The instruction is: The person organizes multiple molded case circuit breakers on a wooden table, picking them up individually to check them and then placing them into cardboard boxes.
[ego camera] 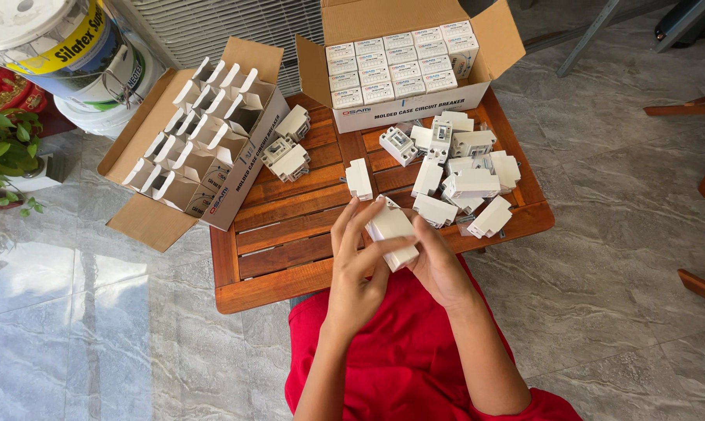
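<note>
Over the near edge of the slatted wooden surface (290,234) the person holds a small white box (392,232) between both hands. The left hand (358,261) wraps it from below and the side, fingers curled against it with the tips raised; the right hand (438,265) pinches its other end, thumb on top. The box sits clear of the wood, just above the person's red-clothed lap.

Judging by how things lie, the work looks partly through. A loose heap of white breakers (457,175) lies on the right half of the surface, some tipped on their sides and touching one another. A single white piece (358,179) stands apart nearer the middle, and three more breakers (288,144) rest beside the left carton.

The cardboard carton at the back (403,105) stands open with its flaps up, packed with neat rows of closed white boxes; one corner spot at the right looks less tidy. The second carton (235,168) lies tilted off the left edge, partly on the floor, and holds rows of small boxes with their flaps open (200,132); whether anything is inside them I cannot tell. So a good many loose breakers remain on the wood, and many open boxes wait in that left carton.

Beyond it stand white paint buckets (72,54) and a potted plant (5,148) on the tiled floor.
</note>
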